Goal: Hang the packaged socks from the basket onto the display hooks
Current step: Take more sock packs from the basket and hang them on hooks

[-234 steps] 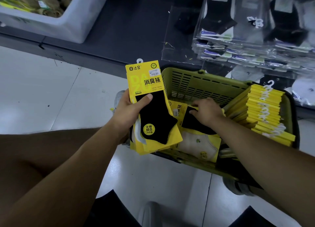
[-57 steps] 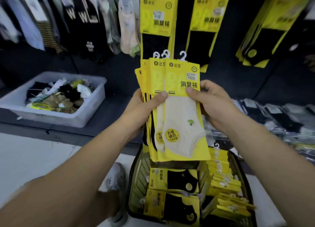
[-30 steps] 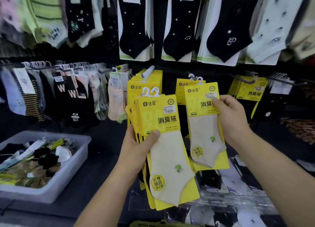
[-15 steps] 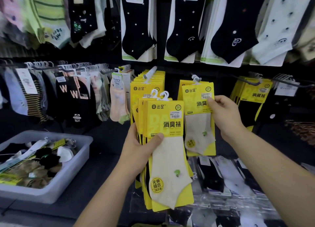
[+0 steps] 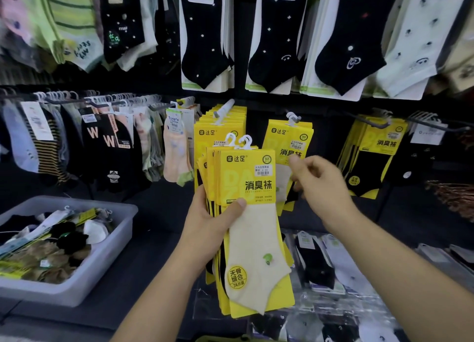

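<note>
Left hand grips a fanned stack of yellow sock packs, thumb pressed across the front cream-sock pack, white hangers up. Right hand floats empty, fingers loosely curled and apart, just in front of a yellow sock pack hanging on a display hook. A grey bin of loose socks sits at the shelf's left edge.
</note>
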